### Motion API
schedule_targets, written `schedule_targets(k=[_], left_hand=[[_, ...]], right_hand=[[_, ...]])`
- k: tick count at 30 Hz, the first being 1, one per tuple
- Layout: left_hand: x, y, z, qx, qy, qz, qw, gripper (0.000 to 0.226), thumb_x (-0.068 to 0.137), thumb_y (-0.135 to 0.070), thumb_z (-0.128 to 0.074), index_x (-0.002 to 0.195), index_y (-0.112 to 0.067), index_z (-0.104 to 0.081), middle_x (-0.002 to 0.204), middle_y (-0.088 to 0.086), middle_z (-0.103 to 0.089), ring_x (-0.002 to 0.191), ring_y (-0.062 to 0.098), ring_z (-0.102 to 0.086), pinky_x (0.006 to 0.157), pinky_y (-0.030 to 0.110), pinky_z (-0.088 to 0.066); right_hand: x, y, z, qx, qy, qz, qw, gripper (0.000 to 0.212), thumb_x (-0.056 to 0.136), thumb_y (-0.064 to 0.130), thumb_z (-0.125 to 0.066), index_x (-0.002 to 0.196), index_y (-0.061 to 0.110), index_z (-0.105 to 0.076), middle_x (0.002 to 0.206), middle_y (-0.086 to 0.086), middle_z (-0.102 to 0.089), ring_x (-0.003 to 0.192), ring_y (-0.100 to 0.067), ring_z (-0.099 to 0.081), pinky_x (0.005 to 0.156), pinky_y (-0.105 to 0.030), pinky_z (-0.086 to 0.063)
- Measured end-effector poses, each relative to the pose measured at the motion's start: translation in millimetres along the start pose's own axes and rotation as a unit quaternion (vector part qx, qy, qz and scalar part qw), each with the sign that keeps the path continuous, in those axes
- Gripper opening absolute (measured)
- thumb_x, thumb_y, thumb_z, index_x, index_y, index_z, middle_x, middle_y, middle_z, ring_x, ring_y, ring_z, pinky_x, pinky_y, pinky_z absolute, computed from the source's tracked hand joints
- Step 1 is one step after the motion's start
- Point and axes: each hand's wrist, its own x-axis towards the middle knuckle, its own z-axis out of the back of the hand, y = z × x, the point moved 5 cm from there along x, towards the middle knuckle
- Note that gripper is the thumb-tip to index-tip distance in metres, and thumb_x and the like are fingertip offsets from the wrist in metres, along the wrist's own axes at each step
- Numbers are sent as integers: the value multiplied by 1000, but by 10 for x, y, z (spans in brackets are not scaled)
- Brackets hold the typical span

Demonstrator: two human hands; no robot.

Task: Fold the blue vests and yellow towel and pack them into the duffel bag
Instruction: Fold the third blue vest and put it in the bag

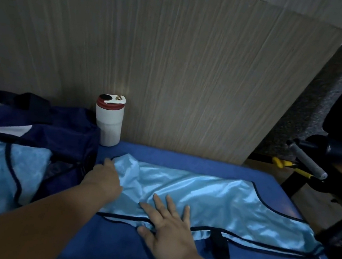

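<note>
Folding in progress: my left hand (106, 178) pinches vest (210, 200) fabric at frame center, my right hand (168, 227) presses it flat, fingers spread wide; 1 vest sits in the duffel bag (67, 123) at left, no yellow towel visible

My left hand (105, 178) and right hand (166, 227) are bare, forearms unsleeved, no rings or watch.
</note>
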Motion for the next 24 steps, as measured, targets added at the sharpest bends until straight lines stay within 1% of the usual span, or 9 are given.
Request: schedule_targets(k=[2,4,7,10,13,17,20,22,24], left_hand=[[2,-31,15,31,17,-11,999,58,88,-37,-59,134,-8,-37,125,8,-53,108,22,-57,83,29,-47],[-18,-75,46,63,5,-37,997,43,91,-31,-54,130,-14,-48,122,3,-56,107,19,-58,87,28,-48],[-86,-95,122,15,-46,-71,996,41,95,-25,-46,135,-16,-41,121,4,-56,103,19,-57,86,29,-47],[-123,-107,207,-93,-64,-91,989,48,96,-24,-47,141,-15,-34,122,9,-56,103,23,-56,84,30,-45],[-109,-84,355,-192,-62,-64,977,51,93,-21,-55,141,-12,-38,126,14,-56,109,29,-55,87,31,-42],[-112,-8,661,-256,-91,-52,961,36,88,-9,-55,124,-10,-51,99,10,-59,85,26,-56,68,32,-42],[-181,16,853,-239,-120,-63,962,42,88,-7,-53,129,-14,-48,93,8,-58,77,22,-53,61,31,-39],[-284,-58,903,-227,-126,-85,962,52,87,-7,-53,136,-19,-42,104,10,-59,83,23,-53,69,32,-42],[-414,-221,871,-210,-120,-124,962,55,86,-10,-56,136,-26,-40,111,8,-59,90,24,-55,78,34,-47]], right_hand=[[-10,8,13,12,-1,-4,1000,83,62,78,3,143,58,6,159,20,5,147,-13,15,110,-52,22],[-16,2,25,26,0,-8,1000,90,60,81,3,144,52,12,159,21,5,146,-12,15,111,-51,22],[-15,3,48,48,7,-17,999,97,59,85,1,147,45,15,159,21,1,146,-10,15,113,-51,20],[12,24,63,86,28,-31,995,102,58,89,-2,148,44,12,158,22,-2,146,-8,14,113,-49,20],[15,118,103,129,53,-38,989,89,75,87,-17,149,45,8,160,15,-8,147,-8,12,115,-47,18],[44,311,143,216,89,-41,971,77,87,73,-32,152,41,-3,161,4,-12,147,-12,5,118,-39,10],[80,409,161,411,74,-66,906,85,76,83,-38,149,46,-15,157,12,-22,145,-10,-11,118,-31,-10],[99,449,247,514,29,-76,854,74,82,75,-42,147,42,-28,149,19,-33,134,-1,-29,110,-23,-20],[136,431,295,605,-5,-104,790,74,76,77,-46,139,40,-42,138,21,-45,128,-3,-41,112,-29,-28]])
